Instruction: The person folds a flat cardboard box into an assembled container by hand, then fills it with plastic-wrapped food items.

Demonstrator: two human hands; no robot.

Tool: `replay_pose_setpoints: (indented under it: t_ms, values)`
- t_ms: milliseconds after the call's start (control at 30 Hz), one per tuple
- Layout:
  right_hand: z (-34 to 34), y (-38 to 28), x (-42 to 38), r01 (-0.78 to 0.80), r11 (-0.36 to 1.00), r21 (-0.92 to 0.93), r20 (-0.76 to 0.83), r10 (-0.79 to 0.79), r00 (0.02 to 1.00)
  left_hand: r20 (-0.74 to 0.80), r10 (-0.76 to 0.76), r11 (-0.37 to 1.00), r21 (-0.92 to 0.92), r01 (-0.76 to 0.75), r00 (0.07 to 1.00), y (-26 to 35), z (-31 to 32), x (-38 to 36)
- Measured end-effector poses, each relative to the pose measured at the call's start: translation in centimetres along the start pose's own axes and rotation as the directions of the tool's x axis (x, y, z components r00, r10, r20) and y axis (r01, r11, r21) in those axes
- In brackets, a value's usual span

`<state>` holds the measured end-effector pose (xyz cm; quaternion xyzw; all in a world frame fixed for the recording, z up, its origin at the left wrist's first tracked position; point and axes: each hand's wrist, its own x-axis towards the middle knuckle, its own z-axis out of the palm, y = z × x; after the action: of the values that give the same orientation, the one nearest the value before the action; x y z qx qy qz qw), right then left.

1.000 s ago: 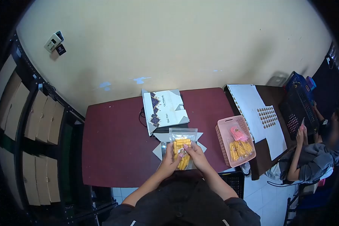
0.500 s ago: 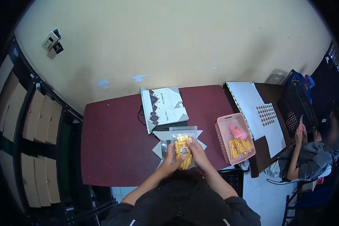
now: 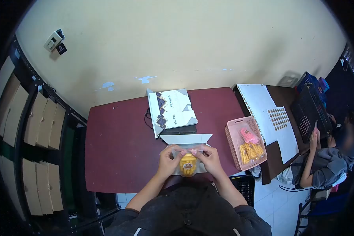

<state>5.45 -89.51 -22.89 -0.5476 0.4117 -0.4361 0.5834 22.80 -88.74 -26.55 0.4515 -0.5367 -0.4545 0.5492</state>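
Observation:
A clear zip pouch (image 3: 188, 165) of yellow stick-shaped snacks, with a round label on its front, is held upright close to my body. My left hand (image 3: 170, 160) pinches its top edge on one side. On the other side my right hand (image 3: 209, 159) grips the same edge, thumbs near each other. Behind the pouch lies an open white box (image 3: 187, 139) with its flaps spread, partly covered by my hands. Farther back, a white printed folded box (image 3: 173, 110) with a dark blue pattern rests on a dark object.
To the right, a pink basket (image 3: 232, 147) holds a pink packet (image 3: 248, 135) and yellow snack pouches (image 3: 251, 152). Round stickers lie on a sheet (image 3: 283, 133) on the side table. A person (image 3: 322, 165) sits at far right. Cardboard boxes (image 3: 43, 124) fill the left shelf.
Both hands have moved from the pouch's body to its top edge. The pouch now sits lower, its top bent between my fingers.

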Motion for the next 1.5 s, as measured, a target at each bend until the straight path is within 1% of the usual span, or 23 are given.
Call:
replay_pose_setpoints:
  t_ms: [100, 233, 300, 367, 400, 433, 467, 533, 567, 633, 700, 733, 833, 967, 1033, 1067, 1100, 1167, 1233, 1267, 1333, 1433, 1500]
  values:
    - [-1.4, -1.7, 0.1, -0.057, 0.992, -0.111, 0.113, 0.07, 0.991, 0.087, 0.028, 0.999, -0.024, -0.026, 0.996, 0.2, -0.6, -0.1]
    - [-2.8, -2.0, -0.2, -0.019, 0.997, -0.077, 0.312, 0.042, 0.949, 0.378, 0.024, 0.999, -0.04, -0.01, 0.926, 1.2, -2.4, 0.2]
    - [-3.4, -1.1, -0.2, -0.024, 0.995, -0.099, 0.299, 0.052, 0.953, 0.377, -0.05, 0.998, -0.019, 0.061, 0.925, 1.5, -2.8, 0.1]
    - [-3.6, -0.8, 0.0, -0.209, 0.967, -0.149, 0.187, 0.235, 0.954, 0.376, -0.126, 0.991, 0.003, 0.134, 0.918, 1.8, -2.3, 0.1]
    - [-2.9, -1.3, 0.5, -0.133, 0.99, -0.049, 0.126, 0.138, 0.982, 0.187, 0.028, 0.989, 0.138, -0.055, 0.982, 2.1, -1.1, 0.6]
    - [-2.8, -0.8, 0.9, -0.13, 0.99, -0.05, 0.128, 0.136, 0.982, 0.016, 0.216, 0.93, 0.301, -0.211, 0.976, 2.4, -0.5, 0.8]
    - [-2.8, 0.1, 1.4, 0.034, 0.984, -0.175, -0.035, -0.041, 0.999, 0.025, 0.242, 0.855, 0.467, -0.226, 0.97, 2.7, -0.8, 0.8]
    - [-1.5, 0.4, 2.2, 0.302, 0.883, -0.359, -0.257, -0.404, 0.878, 0.071, 0.253, 0.862, 0.436, -0.258, 0.965, 2.9, -0.8, 0.6]
    - [-0.9, 0.2, 2.1, 0.301, 0.884, -0.358, -0.256, -0.403, 0.879, 0.121, 0.257, 0.871, 0.401, -0.284, 0.959, 2.9, -0.8, 0.3]
    - [0.1, 0.0, 1.7, 0.469, 0.606, -0.642, -0.033, -0.633, 0.773, 0.128, 0.269, 0.887, 0.353, -0.297, 0.955, 2.1, 0.1, -0.5]
    - [1.3, 0.4, 1.6, 0.484, 0.632, -0.606, 0.016, -0.598, 0.801, 0.049, 0.228, 0.972, 0.043, -0.23, 0.972, 1.3, 1.1, -1.1]
    - [1.8, 0.1, 1.4, 0.469, 0.651, -0.596, 0.016, -0.575, 0.818, 0.047, 0.187, 0.982, -0.017, -0.187, 0.981, 1.1, 1.0, -1.0]
    - [1.3, 0.7, 1.3, 0.452, 0.693, -0.562, 0.046, -0.52, 0.853, 0.011, 0.148, 0.982, 0.114, -0.148, 0.989, 0.8, 0.4, -1.3]
    - [1.7, 2.6, 1.3, 0.521, 0.639, -0.566, 0.096, -0.576, 0.812, -0.064, 0.142, 0.99, 0.031, -0.14, 0.988, 1.5, 1.4, -1.4]
    - [3.0, 2.0, 1.1, 0.39, 0.848, -0.36, -0.259, -0.492, 0.831, -0.052, 0.059, 0.998, -0.002, -0.059, 0.997, 1.2, 1.4, -1.4]
    - [3.6, 1.5, 1.5, 0.416, 0.897, -0.15, -0.364, -0.441, 0.82, -0.052, 0.057, 0.998, -0.002, -0.058, 0.997, 1.2, 1.4, -1.4]
    - [3.0, 1.7, 1.5, 0.413, 0.898, -0.15, -0.364, -0.439, 0.821, -0.045, 0.036, 0.999, -0.035, -0.037, 0.998, 1.4, 1.4, -1.3]
    - [1.5, 2.3, 1.5, 0.125, 0.988, 0.096, -0.12, -0.113, 0.986, -0.036, 0.016, 0.998, -0.066, -0.018, 0.999, 1.2, 1.2, -1.3]
    - [1.7, 1.4, 1.2, 0.125, 0.987, 0.104, -0.161, -0.107, 0.981, -0.018, 0.156, 0.988, -0.016, -0.156, 0.988, 0.2, 1.0, -1.1]
    - [1.3, 1.4, 1.1, 0.047, 0.991, 0.126, -0.133, -0.03, 0.991, 0.006, 0.18, 0.982, 0.051, -0.181, 0.984, -0.1, 0.7, -1.0]
    - [1.3, 0.9, 1.1, -0.082, 0.983, 0.162, -0.12, 0.102, 0.988, -0.001, 0.179, 0.979, 0.096, -0.178, 0.984, 0.6, 0.6, -0.8]
    - [0.5, 1.2, 1.2, -0.115, 0.983, 0.141, -0.074, 0.126, 0.989, 0.007, 0.145, 0.979, 0.141, -0.145, 0.989, 0.8, -0.1, -0.7]
    - [-0.1, 1.5, 1.1, -0.113, 0.984, 0.134, -0.052, 0.121, 0.991, 0.142, 0.177, 0.973, 0.124, -0.195, 0.974, 1.1, -1.0, -0.6]
